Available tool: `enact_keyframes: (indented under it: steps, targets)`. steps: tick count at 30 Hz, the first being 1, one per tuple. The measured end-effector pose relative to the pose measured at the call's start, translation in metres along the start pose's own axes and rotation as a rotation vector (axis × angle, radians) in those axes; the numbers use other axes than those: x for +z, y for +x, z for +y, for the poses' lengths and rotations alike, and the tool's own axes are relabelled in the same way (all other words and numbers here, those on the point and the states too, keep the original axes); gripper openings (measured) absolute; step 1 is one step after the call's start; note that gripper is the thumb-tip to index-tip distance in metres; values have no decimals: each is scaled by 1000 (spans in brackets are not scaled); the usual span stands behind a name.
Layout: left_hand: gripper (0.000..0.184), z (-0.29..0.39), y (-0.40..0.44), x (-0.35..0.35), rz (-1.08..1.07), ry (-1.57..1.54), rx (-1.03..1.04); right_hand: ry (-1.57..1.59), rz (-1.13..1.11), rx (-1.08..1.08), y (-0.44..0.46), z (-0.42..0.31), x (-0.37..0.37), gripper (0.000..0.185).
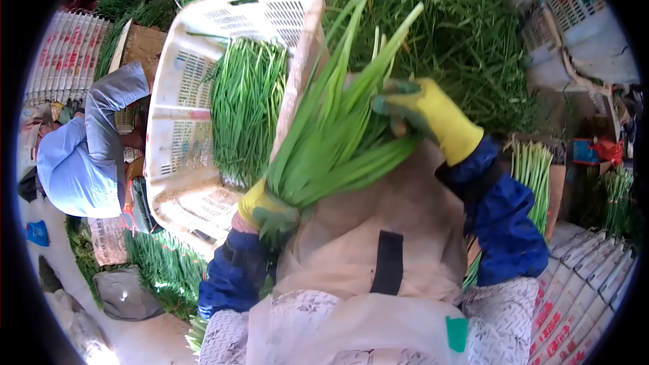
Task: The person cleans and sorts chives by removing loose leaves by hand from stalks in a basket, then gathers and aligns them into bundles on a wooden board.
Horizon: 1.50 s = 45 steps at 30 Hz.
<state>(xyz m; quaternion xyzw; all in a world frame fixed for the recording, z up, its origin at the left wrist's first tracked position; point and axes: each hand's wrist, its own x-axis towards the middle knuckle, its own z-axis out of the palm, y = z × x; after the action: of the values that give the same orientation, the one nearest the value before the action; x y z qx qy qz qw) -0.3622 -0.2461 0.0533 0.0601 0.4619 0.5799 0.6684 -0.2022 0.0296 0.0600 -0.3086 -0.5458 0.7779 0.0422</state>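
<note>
A bunch of garlic chives (338,142), long flat green leaves with paler ends pointing up and away, lies slanted over my lap. My left hand (269,208), in a yellow glove, is closed around its lower end, and some leaf tips hang below the fist. At the right side of the bunch, my right hand (426,116) has its green-coated fingers bent and pressed together on a few leaves; the fingertips are partly blurred. Just left of the bunch stands a white plastic basket (159,155) with more chives (249,105) laid lengthwise in it.
A large heap of loose greens (446,20) lies ahead. Upright bundled stalks (531,179) stand at my right, beside stacked white slatted crates (581,290). Another person in a blue top (78,165) bends at the left. More greens (162,263) lie on the floor.
</note>
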Motion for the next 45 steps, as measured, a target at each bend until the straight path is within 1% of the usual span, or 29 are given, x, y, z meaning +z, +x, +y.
enact_keyframes:
  steps: [3, 5, 8, 11, 13, 14, 15, 16, 17, 18, 21, 23, 25, 26, 28, 30, 31, 32, 33, 35, 37, 38, 39, 40, 41, 42, 43, 44, 45]
  targets:
    - [70, 12, 1, 11, 7, -5, -28, 19, -19, 59, 2, -1, -2, 23]
    - [71, 17, -1, 7, 86, 257, -35, 139, -31, 138, -1, -1, -1, 15]
    - [72, 24, -4, 12, 71, 289, -62, 82, 30, 101, -6, -5, -1, 16]
    - [71, 31, -11, 4, 53, 214, -212, -48, 236, -172, -1, -2, -12, 7]
    - [65, 30, -13, 5, 52, 301, -140, 15, 361, -187, 7, -2, -45, 8]
    - [62, 34, -16, 12, 32, 306, -156, -127, 449, -282, 17, 5, -74, 7]
    - [60, 37, -18, 16, 14, 310, -171, -206, 676, -225, 24, 4, -99, 12]
    - [53, 38, -18, 14, -8, 416, -231, -744, 872, -207, 36, 14, -142, 24]
    - [52, 35, -18, 6, -42, 479, -226, -1147, 864, -42, 31, 5, -160, 51]
    - [51, 28, -16, -6, -72, 543, -222, -999, 761, -133, 36, 6, -169, 60]
    - [53, 24, -16, -10, -36, 714, -233, -270, 80, -230, 24, -32, -117, 85]
    - [57, 32, -13, -1, -3, 829, -237, -213, -206, -182, 23, -47, -87, 67]
    - [62, 44, -13, 12, 0, 943, -255, -288, -189, -247, 41, -35, -76, 44]
    - [70, 36, -11, -10, -84, 980, -241, -13, -328, -237, 41, -36, -77, 22]
    - [73, 30, -18, -20, -4, 926, -211, 171, -45, -538, 43, -22, -96, 19]
    - [76, 31, -25, -14, 77, 935, -189, -22, 230, -693, 40, -12, -131, 30]
    - [78, 32, -29, -10, 118, 939, -178, -358, 352, -667, 31, -17, -133, 34]
    - [78, 29, -25, -15, 75, 939, -133, -171, 240, -374, 20, -17, -131, 36]
    - [78, 21, -23, -20, 24, 936, -95, 13, 90, -269, 14, -2, -116, 36]
    - [72, 3, -21, -42, 5, 517, -121, -367, 77, -174, -14, 0, -71, 37]
    - [69, 3, -18, -32, 44, 622, 6, -418, 267, -300, -14, 24, -49, 26]
    - [68, 13, -23, -25, 81, 938, -19, -153, 333, -252, -15, 22, -50, 23]
    - [68, 20, -23, -20, 75, 829, -93, 115, 392, -205, -14, 18, -50, 20]
    - [69, 24, -21, -16, 72, 717, -163, 68, 371, -334, -7, 24, -61, 17]
    - [70, 24, -27, -21, 96, 822, -110, -86, 361, -369, -4, 24, -81, 17]
    - [73, 23, -32, -26, 125, 928, -58, -225, 505, -413, -2, 24, -101, 19]
    - [71, 26, -34, -24, 105, 833, -101, -252, 478, -516, -8, 21, -127, 23]
    - [69, 33, -33, -20, 94, 740, -138, -12, 334, -430, -2, 24, -173, 31]
    - [64, 43, -35, -10, 79, 613, -189, -53, 89, -403, -9, 10, -204, 40]
